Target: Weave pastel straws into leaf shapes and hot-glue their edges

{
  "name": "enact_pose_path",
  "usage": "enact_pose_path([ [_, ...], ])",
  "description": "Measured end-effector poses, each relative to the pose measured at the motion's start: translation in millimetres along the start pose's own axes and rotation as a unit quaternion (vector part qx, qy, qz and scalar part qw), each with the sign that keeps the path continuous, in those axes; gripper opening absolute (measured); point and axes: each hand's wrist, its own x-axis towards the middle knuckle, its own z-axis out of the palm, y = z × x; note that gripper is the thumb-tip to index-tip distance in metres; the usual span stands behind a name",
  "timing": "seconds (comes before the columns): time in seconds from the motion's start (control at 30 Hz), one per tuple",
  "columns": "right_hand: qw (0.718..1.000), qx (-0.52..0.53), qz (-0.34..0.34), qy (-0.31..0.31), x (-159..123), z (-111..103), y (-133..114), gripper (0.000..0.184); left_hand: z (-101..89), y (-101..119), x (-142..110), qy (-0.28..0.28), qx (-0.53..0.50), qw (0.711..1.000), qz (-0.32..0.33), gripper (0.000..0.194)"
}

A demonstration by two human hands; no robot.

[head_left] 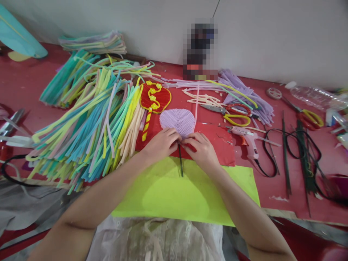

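Centre of the frame — lilac fan shape (178,121) lies on red cloth (221,141), dark stem (181,161) pointing down over a yellow-green sheet (187,192). Left hand (164,142) and right hand (200,146), fingers closed, pinch the fan's base where the stem starts. Red fan with yellow trim (156,96), just upper left. Glue gun (248,140) — right of centre.

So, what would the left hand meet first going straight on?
Probably the right hand, its fingers nearly touching those of the left hand at the base of the lilac fuzzy leaf-shaped piece; depth there is unclear.
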Motion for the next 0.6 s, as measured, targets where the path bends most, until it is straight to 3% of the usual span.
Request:
enact_pose_path([
  [0.5,1.000,-0.013,0.006,-0.005,-0.6,0.3,-1.1,0.013,-0.7,0.5,-0.1,-0.001,-0.006,1.000,0.001,0.012],
  [0.6,1.000,-0.004,-0.002,-0.003,-1.7,-3.6,-0.4,0.015,-0.1,-0.3,-1.0,0.022,-0.016,1.000,-0.007,0.015],
])
